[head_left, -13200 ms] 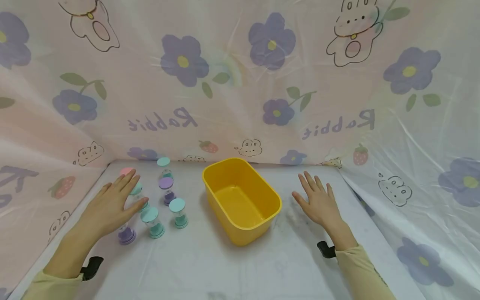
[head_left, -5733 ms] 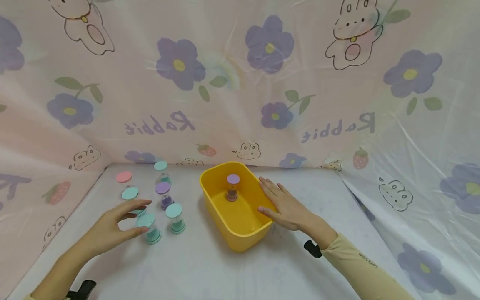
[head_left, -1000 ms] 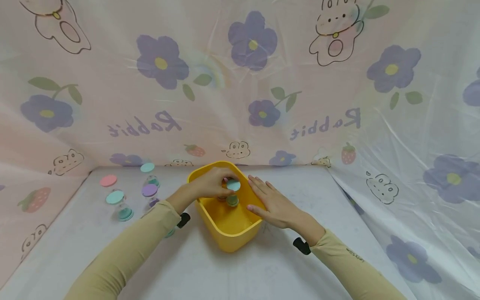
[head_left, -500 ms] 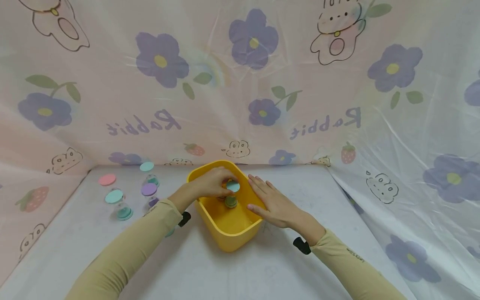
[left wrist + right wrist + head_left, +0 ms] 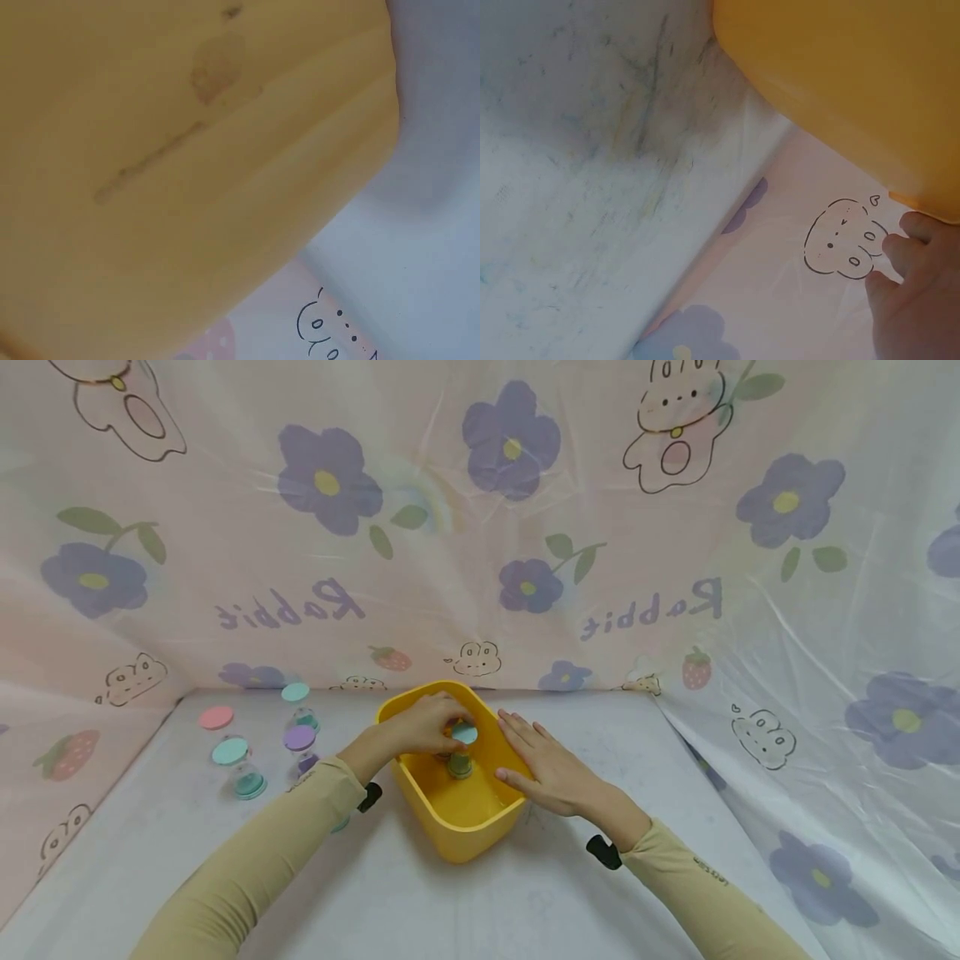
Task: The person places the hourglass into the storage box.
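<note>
Two hands at yellow tub [image 5: 420, 789], mid-desk: left hand [image 5: 423, 727] pinching teal-capped sand timer [image 5: 462, 748] inside it, right hand [image 5: 543, 768] flat, fingers straight, on tub's right rim.

Table [image 5: 420, 902]: white/pale grey surface, scuffed and smudged w/ dark marks, esp. right of the tub per right wrist view [image 5: 592, 150]. Bounded at rear and both sides by draped floral "Rabbit" sheeting [image 5: 480, 568].

Items resting directly on it:
- Yellow plastic tub [image 5: 457, 839], approx. centre, upright.
- Sand timers, left of tub, all upright: pink-capped [image 5: 216, 718] nearest rear-left corner; teal-capped [image 5: 296, 692] at rear; second teal-capped [image 5: 230, 752] in front of pink; purple-capped [image 5: 299, 738] just beside the sleeve.
- A further teal base partly hidden under the left forearm [image 5: 341, 824]; cannot tell more.
</note>
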Available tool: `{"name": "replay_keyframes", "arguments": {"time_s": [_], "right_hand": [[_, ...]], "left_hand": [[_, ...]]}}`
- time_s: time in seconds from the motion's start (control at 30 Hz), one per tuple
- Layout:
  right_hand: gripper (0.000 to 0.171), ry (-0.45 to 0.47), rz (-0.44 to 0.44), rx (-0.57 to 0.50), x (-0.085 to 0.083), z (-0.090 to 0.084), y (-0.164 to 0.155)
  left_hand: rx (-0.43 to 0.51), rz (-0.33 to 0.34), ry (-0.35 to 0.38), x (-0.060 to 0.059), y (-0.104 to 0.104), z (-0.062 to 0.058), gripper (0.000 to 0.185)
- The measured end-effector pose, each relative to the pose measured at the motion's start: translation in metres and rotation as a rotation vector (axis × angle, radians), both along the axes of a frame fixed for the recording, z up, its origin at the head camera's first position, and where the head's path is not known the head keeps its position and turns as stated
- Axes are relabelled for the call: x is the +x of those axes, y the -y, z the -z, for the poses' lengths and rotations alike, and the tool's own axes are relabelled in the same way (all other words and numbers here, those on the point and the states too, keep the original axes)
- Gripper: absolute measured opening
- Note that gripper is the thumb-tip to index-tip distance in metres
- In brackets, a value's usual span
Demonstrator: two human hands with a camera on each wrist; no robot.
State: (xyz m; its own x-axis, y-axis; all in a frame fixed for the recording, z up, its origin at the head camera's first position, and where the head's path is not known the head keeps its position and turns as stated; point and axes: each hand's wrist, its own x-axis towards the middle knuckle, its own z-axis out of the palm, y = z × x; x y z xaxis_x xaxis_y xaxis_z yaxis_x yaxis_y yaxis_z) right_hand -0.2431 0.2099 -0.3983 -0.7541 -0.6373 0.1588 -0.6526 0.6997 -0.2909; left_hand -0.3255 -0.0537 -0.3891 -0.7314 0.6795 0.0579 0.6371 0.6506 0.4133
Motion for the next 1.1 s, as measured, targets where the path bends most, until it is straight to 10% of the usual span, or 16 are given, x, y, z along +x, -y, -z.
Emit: {"name": "replay_keyframes", "arguments": {"time_s": [0.47,1.1], "right_hand": [[0.079,0.017,0.004,-0.004,0.001,0.0,0.001],[0.079,0.024,0.024,-0.026,-0.001,0.003,0.001]], "left_hand": [[0.094,0.042,-0.074,0.009,0.004,-0.015,0.036],[0.455,-0.001,-0.223,0.056,0.05,-0.057,0.037]]}}
